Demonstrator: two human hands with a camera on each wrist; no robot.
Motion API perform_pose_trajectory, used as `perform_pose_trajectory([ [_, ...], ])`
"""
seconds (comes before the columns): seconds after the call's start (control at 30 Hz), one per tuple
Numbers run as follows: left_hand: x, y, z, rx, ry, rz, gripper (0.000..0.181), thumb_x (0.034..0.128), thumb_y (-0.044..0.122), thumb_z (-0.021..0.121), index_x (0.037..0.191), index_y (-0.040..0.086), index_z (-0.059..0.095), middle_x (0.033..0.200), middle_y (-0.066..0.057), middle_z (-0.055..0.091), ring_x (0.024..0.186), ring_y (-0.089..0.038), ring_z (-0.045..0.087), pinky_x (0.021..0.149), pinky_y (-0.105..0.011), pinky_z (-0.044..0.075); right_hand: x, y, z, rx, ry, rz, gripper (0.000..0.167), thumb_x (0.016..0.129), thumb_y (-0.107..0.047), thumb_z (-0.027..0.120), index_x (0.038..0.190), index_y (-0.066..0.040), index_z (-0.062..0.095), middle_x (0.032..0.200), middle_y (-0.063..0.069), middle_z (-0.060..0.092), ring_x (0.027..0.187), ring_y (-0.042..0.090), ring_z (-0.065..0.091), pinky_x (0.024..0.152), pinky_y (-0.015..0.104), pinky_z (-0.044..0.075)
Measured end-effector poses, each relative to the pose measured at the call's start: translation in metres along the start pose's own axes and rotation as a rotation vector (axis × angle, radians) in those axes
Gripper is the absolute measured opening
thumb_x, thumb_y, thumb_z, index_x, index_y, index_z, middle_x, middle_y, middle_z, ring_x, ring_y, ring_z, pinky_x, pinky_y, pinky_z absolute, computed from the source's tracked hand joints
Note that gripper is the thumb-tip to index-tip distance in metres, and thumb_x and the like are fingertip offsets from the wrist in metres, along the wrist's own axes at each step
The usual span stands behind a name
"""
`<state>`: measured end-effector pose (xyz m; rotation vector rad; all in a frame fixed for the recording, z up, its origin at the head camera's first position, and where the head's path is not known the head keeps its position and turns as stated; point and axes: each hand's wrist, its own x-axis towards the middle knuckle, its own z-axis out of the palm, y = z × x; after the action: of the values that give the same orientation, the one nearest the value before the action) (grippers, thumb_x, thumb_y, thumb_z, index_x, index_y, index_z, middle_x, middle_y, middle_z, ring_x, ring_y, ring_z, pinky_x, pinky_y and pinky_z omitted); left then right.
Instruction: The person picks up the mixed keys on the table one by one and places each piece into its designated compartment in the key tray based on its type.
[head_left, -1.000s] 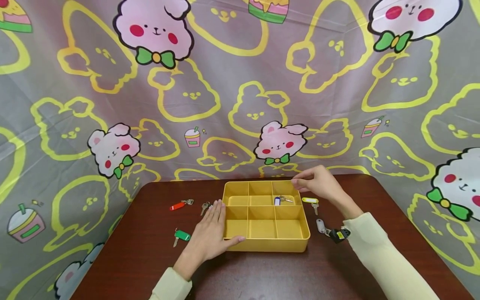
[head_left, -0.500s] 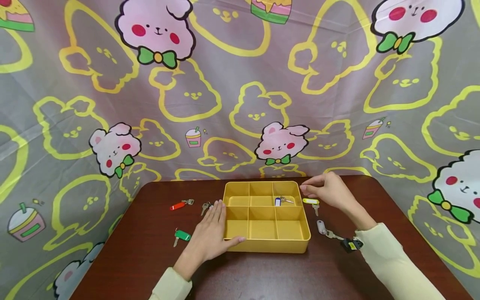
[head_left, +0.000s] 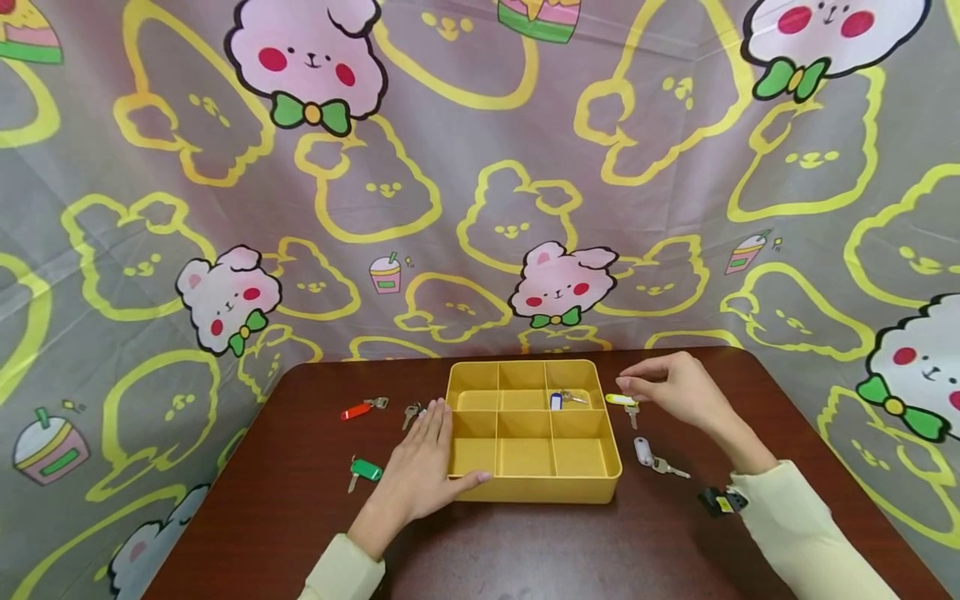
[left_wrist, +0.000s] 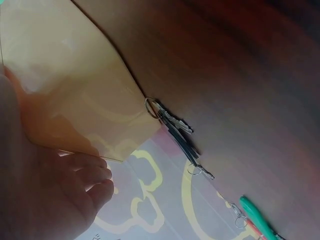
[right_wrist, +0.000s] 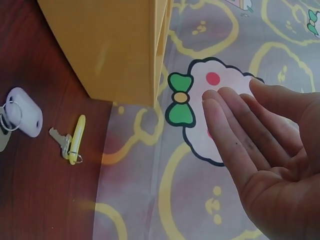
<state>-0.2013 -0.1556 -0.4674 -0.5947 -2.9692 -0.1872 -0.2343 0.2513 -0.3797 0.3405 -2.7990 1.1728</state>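
Note:
A yellow six-compartment box (head_left: pixel 536 490) stands on the table. My left hand (head_left: pixel 420 457) rests along its left side, fingers straight, thumb at the front wall. In the back right compartment lies a key with a blue tag (head_left: pixel 556 402). Beyond the box's right side my right hand (head_left: pixel 681 392) hovers with fingers loosely bent; the right wrist view shows nothing in it. The nearest thing to it is a key with a yellow tag (head_left: pixel 621 400), on the table. A key with a white tag (head_left: pixel 643 452) lies closer to me, also right of the box.
Left of the box lie a key with a red tag (head_left: pixel 356 411) and one with a green tag (head_left: pixel 366 469). Another key (head_left: pixel 410 415) is partly hidden by my left fingers. A patterned curtain (head_left: pixel 450 208) hangs behind the table (head_left: pixel 525 550).
My right hand has moved right and slightly down, away from the box's back right corner to near the yellow-tagged key. My left hand has stayed against the box.

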Motion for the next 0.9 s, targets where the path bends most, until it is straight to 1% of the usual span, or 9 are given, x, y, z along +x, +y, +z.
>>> perform_pose_trajectory([
  [0.1,-0.001,0.0,0.001,0.005,0.001,-0.001,0.121,0.0901,0.089,0.044,0.165,-0.003,0.02,0.175,-0.021,0.017,0.165,-0.034,0.019,0.133,-0.049,0.025,-0.004,0.004,-0.001,-0.003,0.002,-0.013,0.02,0.097,-0.025,0.076,0.109,-0.01,0.083,0.096,0.004,0.084,0.08,0.009,0.078,0.068,0.022,0.054],
  [0.3,0.0,-0.001,0.002,-0.005,0.007,-0.004,0.12,0.0901,0.087,0.047,0.166,-0.002,0.019,0.175,-0.019,0.016,0.165,-0.033,0.017,0.133,-0.049,0.025,-0.012,0.008,-0.001,-0.02,-0.008,-0.045,0.021,0.097,-0.022,0.077,0.111,-0.009,0.082,0.095,0.004,0.083,0.078,0.005,0.076,0.067,0.021,0.054],
  [0.43,0.0,-0.001,0.003,-0.013,0.004,-0.007,0.12,0.0903,0.086,0.048,0.166,-0.002,0.018,0.176,-0.019,0.015,0.165,-0.033,0.016,0.133,-0.049,0.024,-0.018,0.012,-0.001,-0.018,-0.018,-0.042,0.023,0.096,-0.024,0.078,0.113,-0.007,0.082,0.094,0.005,0.083,0.079,0.006,0.076,0.068,0.021,0.057],
  [0.57,0.0,-0.001,0.004,-0.016,0.008,-0.007,0.12,0.0904,0.086,0.048,0.166,-0.002,0.018,0.176,-0.019,0.015,0.165,-0.032,0.016,0.133,-0.049,0.024,-0.023,0.016,0.001,-0.037,-0.01,-0.042,0.022,0.095,-0.025,0.079,0.111,-0.01,0.082,0.091,0.001,0.083,0.079,0.004,0.075,0.07,0.02,0.056],
  [0.67,0.0,-0.001,0.004,-0.013,0.008,-0.006,0.12,0.0904,0.087,0.047,0.166,-0.002,0.017,0.176,-0.019,0.014,0.165,-0.032,0.016,0.133,-0.049,0.024,-0.026,0.018,0.003,-0.072,0.0,-0.04,0.019,0.093,-0.024,0.081,0.108,-0.013,0.083,0.09,-0.003,0.082,0.081,0.004,0.072,0.069,0.021,0.055],
  [0.8,0.0,-0.002,0.005,-0.01,0.009,-0.005,0.12,0.0905,0.086,0.048,0.166,-0.002,0.018,0.176,-0.019,0.015,0.165,-0.033,0.016,0.133,-0.049,0.024,-0.031,0.022,0.007,-0.132,0.009,-0.033,0.019,0.092,-0.024,0.082,0.108,-0.013,0.084,0.097,-0.002,0.083,0.092,0.012,0.074,0.073,0.025,0.057],
  [0.9,0.0,-0.001,0.006,-0.01,0.012,-0.005,0.12,0.0905,0.086,0.048,0.166,-0.002,0.018,0.176,-0.019,0.015,0.165,-0.033,0.017,0.133,-0.049,0.025,-0.034,0.025,0.01,-0.164,0.019,-0.041,0.017,0.091,-0.024,0.083,0.106,-0.015,0.084,0.098,-0.003,0.083,0.097,0.017,0.076,0.079,0.031,0.06],
])
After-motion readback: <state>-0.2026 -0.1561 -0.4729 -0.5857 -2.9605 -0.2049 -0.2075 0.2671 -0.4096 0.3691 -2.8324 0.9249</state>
